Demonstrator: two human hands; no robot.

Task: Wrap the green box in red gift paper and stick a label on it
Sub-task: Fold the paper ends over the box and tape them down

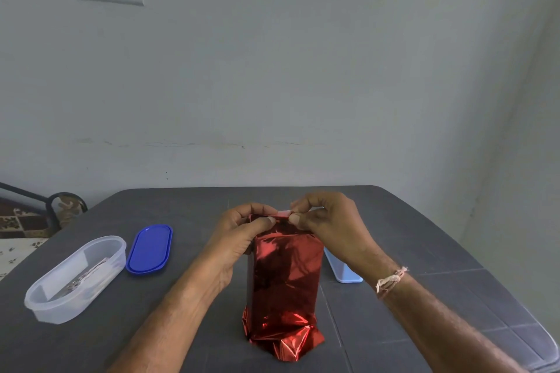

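The box stands upright on the dark grey table (151, 327), fully covered in shiny red gift paper (285, 275); no green shows. The paper's loose lower end is crumpled against the table. My left hand (242, 230) and my right hand (324, 218) meet at the top of the box. Between their thumbs and forefingers they pinch a small pale strip (283, 214), tape or a label, over the folded top flap. The far side of the box is hidden.
A clear oval plastic container (75, 278) with small items inside lies at the left, its blue lid (150, 248) beside it. A light blue object (344, 269) sits partly hidden behind the box, under my right wrist. A wall stands close behind the table.
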